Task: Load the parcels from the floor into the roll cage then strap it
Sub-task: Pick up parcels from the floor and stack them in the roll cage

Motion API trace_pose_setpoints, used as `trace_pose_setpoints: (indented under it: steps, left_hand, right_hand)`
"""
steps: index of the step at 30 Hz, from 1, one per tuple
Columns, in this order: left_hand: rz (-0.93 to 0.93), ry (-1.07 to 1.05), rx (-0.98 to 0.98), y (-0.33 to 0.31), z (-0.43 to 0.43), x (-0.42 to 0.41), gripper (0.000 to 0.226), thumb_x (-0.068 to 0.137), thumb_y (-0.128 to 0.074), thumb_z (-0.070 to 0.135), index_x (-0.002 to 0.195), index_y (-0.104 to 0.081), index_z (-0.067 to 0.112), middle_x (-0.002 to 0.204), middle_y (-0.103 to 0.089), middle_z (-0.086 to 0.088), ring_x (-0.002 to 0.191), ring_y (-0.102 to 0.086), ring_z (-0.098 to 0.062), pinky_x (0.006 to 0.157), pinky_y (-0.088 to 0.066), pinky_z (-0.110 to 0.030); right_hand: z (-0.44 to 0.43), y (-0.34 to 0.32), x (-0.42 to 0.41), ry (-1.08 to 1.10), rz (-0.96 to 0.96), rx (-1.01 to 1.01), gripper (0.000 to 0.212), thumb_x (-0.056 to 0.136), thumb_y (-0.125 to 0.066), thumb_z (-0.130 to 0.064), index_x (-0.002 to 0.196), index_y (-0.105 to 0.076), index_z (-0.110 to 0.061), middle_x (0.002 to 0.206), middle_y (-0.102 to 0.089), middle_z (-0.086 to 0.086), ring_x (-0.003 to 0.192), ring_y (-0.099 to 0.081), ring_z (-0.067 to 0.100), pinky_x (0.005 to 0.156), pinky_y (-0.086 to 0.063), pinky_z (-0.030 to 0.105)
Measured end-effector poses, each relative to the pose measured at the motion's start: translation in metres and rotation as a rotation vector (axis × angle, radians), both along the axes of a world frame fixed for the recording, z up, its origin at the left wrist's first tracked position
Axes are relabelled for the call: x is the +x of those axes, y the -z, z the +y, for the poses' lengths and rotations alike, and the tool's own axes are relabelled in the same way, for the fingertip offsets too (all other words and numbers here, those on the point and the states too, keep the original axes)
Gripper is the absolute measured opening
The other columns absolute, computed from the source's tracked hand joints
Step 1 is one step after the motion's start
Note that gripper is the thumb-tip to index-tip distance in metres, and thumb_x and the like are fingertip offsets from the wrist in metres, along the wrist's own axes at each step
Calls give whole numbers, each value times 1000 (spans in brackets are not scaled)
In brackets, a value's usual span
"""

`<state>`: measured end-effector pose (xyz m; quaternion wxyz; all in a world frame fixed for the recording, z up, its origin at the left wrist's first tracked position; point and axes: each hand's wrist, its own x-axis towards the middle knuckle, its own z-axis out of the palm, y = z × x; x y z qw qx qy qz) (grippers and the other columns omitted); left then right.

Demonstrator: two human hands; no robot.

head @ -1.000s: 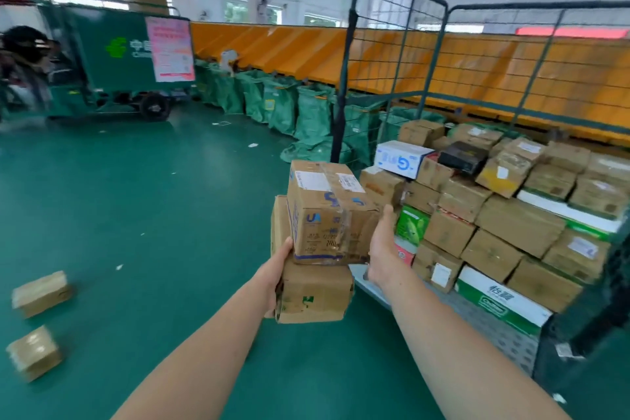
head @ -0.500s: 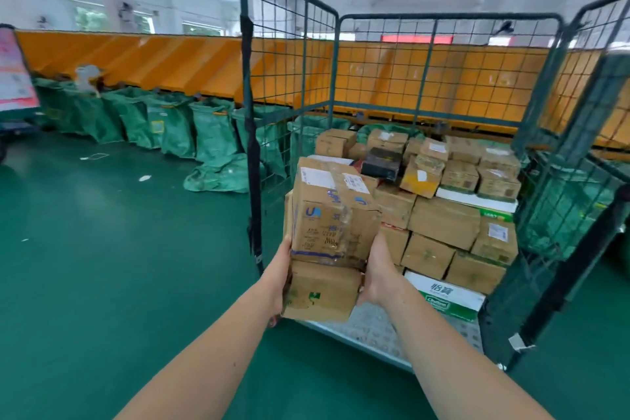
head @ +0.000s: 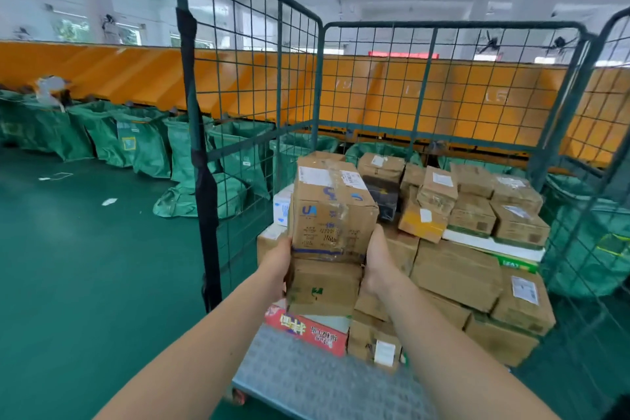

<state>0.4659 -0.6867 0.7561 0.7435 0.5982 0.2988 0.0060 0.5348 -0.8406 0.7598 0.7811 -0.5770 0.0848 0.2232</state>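
I hold two stacked cardboard parcels in front of me. The upper parcel (head: 330, 211) is taped and bears a blue logo and white labels; the lower parcel (head: 324, 286) is plain brown. My left hand (head: 278, 262) presses their left side and my right hand (head: 378, 259) their right side. They hang over the open front of the green wire roll cage (head: 317, 78), above its grey metal floor (head: 306, 382). Several stacked parcels (head: 456, 269) fill the cage's back and right. A black strap (head: 204, 201) hangs down the cage's front left post.
Green mail sacks (head: 143, 143) line the floor at the left under a long orange chute wall (head: 102, 72). The green floor (head: 85, 266) lies open at the left with scraps of paper. A red flat box (head: 306, 331) lies on the cage floor below my hands.
The view has turned and come closer to the cage. The two parcels in my hands now sit over the cage floor, right before the stacked parcels.
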Motion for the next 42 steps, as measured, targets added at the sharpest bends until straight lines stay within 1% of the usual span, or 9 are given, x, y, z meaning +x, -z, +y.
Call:
trace_pose_setpoints:
  steps: [3,7,12,16,22,25,32,37,42]
  left_hand:
    - [-39,25,5,-3,5,44,46,102,-30,45,99,-69,20,89,-71,-8,82,-65,-24,63,-52,-34]
    - [-60,38,5,2,20,111,49,102,-27,45,107,-70,24,91,-75,-6,87,-70,-26,63,-55,-34]
    - [-87,31,14,2,37,200,48,101,-28,55,98,-68,27,97,-70,-7,97,-65,-28,92,-53,-49]
    - [-109,74,17,7,59,297,69,91,-22,74,120,-66,31,114,-69,-5,107,-63,-27,99,-49,-48]
    - [-190,210,-18,-23,87,413,70,94,-19,72,136,-56,30,134,-60,-3,124,-54,-26,110,-39,-49]
    - [-161,257,-13,-18,96,470,84,79,-26,85,136,-56,31,135,-59,-5,124,-54,-27,109,-40,-50]
    - [-186,316,-32,-12,109,570,57,101,-23,58,132,-57,26,124,-65,-7,113,-61,-26,101,-48,-44]
    - [-182,240,-39,-18,112,639,51,103,-23,53,114,-63,23,92,-66,-2,82,-62,-19,68,-50,-29]
    - [-187,243,-47,-17,115,713,55,105,-21,49,127,-61,20,123,-65,-11,112,-60,-28,92,-47,-36]
  right_hand:
    - [11,1,48,11,7,12,73,92,-23,-77,119,-70,-27,114,-73,9,106,-68,31,82,-58,51]
    - [27,5,109,44,32,-10,74,87,-28,-79,122,-68,-28,116,-72,10,105,-69,33,84,-57,58]
    - [46,37,228,152,46,-12,91,63,-44,-93,136,-54,-42,127,-67,4,112,-65,34,92,-49,66]
    - [69,16,292,172,17,-2,78,81,-28,-86,123,-68,-33,121,-70,8,112,-64,34,98,-49,63]
    - [99,2,404,297,-13,9,80,84,-21,-83,129,-63,-33,130,-64,7,117,-61,32,101,-47,60]
    - [105,6,447,318,0,40,82,80,-25,-86,127,-65,-31,126,-66,10,114,-63,36,96,-49,64]
    - [115,18,544,328,27,110,80,83,-26,-85,122,-69,-30,121,-70,10,111,-65,37,94,-51,64]
    - [124,18,613,280,6,150,83,85,-22,-85,125,-67,-29,123,-69,10,112,-66,36,95,-50,63]
    - [129,18,683,300,-29,161,75,94,-19,-76,126,-66,-28,123,-69,10,110,-66,36,96,-51,62]
